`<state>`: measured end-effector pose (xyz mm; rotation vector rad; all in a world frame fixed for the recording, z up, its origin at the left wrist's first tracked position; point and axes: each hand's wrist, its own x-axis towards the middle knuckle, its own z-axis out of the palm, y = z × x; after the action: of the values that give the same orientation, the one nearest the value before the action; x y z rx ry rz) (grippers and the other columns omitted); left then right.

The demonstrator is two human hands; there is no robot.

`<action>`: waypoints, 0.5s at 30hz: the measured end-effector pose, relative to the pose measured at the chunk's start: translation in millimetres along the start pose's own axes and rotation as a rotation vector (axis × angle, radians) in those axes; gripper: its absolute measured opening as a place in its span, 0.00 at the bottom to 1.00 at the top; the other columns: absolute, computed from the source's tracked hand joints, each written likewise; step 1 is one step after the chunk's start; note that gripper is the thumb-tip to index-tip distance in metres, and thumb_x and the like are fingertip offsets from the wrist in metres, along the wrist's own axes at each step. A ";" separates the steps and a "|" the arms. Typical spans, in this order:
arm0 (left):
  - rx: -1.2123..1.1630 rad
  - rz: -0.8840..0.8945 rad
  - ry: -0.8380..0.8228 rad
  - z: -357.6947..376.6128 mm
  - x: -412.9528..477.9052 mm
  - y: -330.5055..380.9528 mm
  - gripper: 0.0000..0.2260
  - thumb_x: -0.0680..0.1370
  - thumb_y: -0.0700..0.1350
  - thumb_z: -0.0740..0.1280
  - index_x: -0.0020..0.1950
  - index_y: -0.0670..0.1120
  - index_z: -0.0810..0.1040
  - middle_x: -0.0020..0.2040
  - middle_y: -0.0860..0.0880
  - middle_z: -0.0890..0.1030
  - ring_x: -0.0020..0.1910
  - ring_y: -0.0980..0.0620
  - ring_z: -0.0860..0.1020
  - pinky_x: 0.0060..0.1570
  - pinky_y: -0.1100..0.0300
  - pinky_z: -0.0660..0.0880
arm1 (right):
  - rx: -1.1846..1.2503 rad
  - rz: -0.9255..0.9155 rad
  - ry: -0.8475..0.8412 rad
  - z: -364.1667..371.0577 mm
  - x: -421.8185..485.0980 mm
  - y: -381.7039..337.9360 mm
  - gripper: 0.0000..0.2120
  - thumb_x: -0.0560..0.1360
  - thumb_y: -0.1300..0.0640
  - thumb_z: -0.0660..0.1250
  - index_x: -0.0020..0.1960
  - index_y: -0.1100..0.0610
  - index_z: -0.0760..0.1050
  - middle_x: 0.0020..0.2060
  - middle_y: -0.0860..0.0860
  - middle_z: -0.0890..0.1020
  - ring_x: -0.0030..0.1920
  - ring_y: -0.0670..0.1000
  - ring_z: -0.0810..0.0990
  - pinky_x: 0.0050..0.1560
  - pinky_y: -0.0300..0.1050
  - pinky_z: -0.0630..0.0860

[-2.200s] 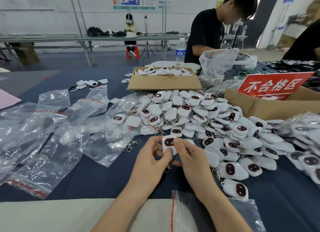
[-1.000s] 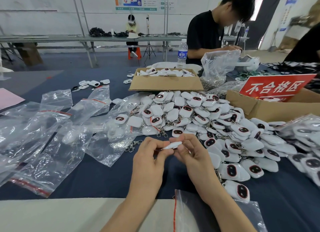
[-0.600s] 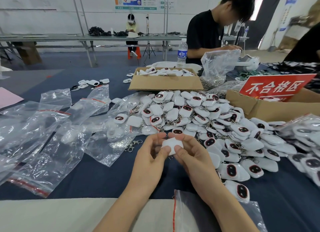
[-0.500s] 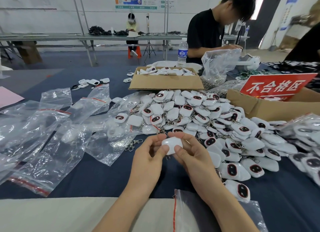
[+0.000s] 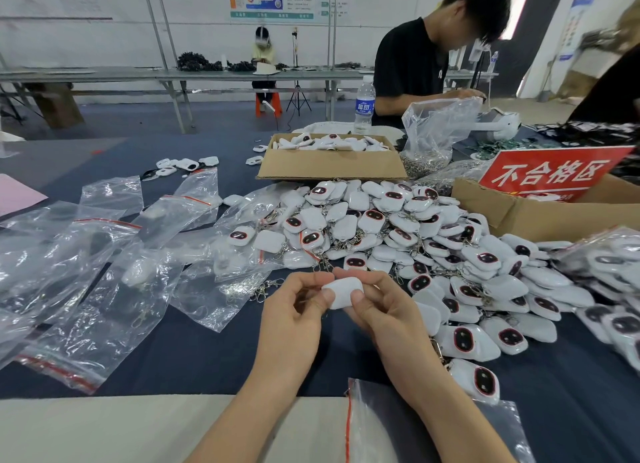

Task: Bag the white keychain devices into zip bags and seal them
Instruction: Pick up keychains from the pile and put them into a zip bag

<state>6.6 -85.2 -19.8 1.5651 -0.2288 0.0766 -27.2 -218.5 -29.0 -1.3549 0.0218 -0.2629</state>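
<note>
Workshop bench, dark blue cloth (image 5: 194, 355): left hand (image 5: 291, 320) and right hand (image 5: 384, 310) both pinch one white keychain device (image 5: 341, 291), plain back up, near the loose pile (image 5: 398, 227); looks like inspection, not bagged yet. Next likely needs the near zip bag (image 5: 381, 424) by the right forearm opened. Cardboard box (image 5: 329, 166) behind holds more devices; left bags (image 5: 104, 289) hold some too.

Bright, even indoor light; soft shadows; glare on plastic bags (image 5: 104, 254); wide-angle bending at edges; background slightly soft.

Bags (image 5: 104, 272) left of pile (image 5: 398, 227), seemingly overlapping.
</note>
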 end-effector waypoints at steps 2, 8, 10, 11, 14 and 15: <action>-0.004 0.007 -0.004 -0.4 -0.3 1.2 0.14 0.77 0.32 0.69 0.46 0.52 0.83 0.39 0.58 0.85 0.40 0.63 0.81 0.45 0.72 0.74 | 0.002 0.002 -0.002 -1.3 -0.4 -0.7 0.14 0.82 0.66 0.62 0.55 0.52 0.82 0.52 0.56 0.86 0.59 0.57 0.83 0.62 0.48 0.77; 0.016 0.028 -0.006 -1.0 -1.4 2.8 0.14 0.77 0.32 0.70 0.45 0.52 0.83 0.41 0.57 0.86 0.42 0.61 0.82 0.46 0.71 0.75 | 0.004 0.010 -0.022 -3.7 0.3 -1.4 0.12 0.82 0.66 0.60 0.57 0.57 0.80 0.57 0.52 0.85 0.60 0.54 0.83 0.57 0.41 0.78; 0.022 0.037 -0.006 -1.0 -1.2 2.8 0.14 0.77 0.32 0.70 0.45 0.52 0.83 0.42 0.57 0.86 0.43 0.61 0.82 0.47 0.70 0.75 | 0.008 0.004 -0.024 -4.2 1.1 -0.8 0.12 0.82 0.67 0.60 0.57 0.57 0.81 0.57 0.51 0.85 0.60 0.54 0.82 0.60 0.43 0.78; 0.025 0.040 -0.005 -0.9 -1.4 2.5 0.14 0.77 0.32 0.70 0.45 0.52 0.83 0.42 0.57 0.86 0.43 0.61 0.82 0.47 0.70 0.75 | 0.017 0.000 -0.023 -4.4 1.2 -0.6 0.12 0.82 0.67 0.60 0.56 0.57 0.81 0.57 0.52 0.85 0.61 0.54 0.82 0.62 0.45 0.77; 0.008 0.042 0.004 -0.4 -1.4 2.6 0.13 0.78 0.33 0.70 0.46 0.53 0.84 0.42 0.57 0.86 0.41 0.61 0.81 0.45 0.70 0.75 | 0.082 -0.004 -0.020 -2.7 0.9 -2.4 0.11 0.81 0.63 0.63 0.52 0.52 0.83 0.56 0.54 0.85 0.61 0.55 0.82 0.59 0.44 0.78; -0.014 0.037 0.010 -0.6 -1.4 2.3 0.13 0.79 0.35 0.69 0.46 0.54 0.84 0.42 0.57 0.86 0.40 0.61 0.81 0.44 0.71 0.75 | 0.116 0.006 -0.022 -1.5 0.5 -3.7 0.09 0.80 0.60 0.65 0.52 0.52 0.83 0.55 0.55 0.85 0.60 0.55 0.83 0.57 0.42 0.79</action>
<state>4.9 -84.5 -17.8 1.5460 -0.2496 0.1117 -27.6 -220.8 -25.7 -1.2417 -0.0081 -0.2407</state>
